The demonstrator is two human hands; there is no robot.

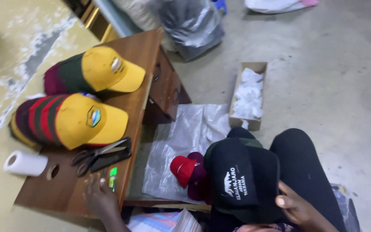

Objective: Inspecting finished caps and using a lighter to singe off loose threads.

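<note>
Head view shows my right hand [297, 205] gripping a black cap [241, 178] while my open left hand [99, 195] reaches for the green lighter [113, 178], so next I must pinch it.

Black cap [243, 180], yellow-fronted striped caps [71, 120], brown table [138, 56], red cap [183, 169]

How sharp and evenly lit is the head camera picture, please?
Head view: soft all over, with motion blur worst on the left hand by the green lighter; glare whitens the clear plastic sheet and washes out the white pieces in the cardboard box; the black cap under the right hand is dark, its folds lost.
</note>
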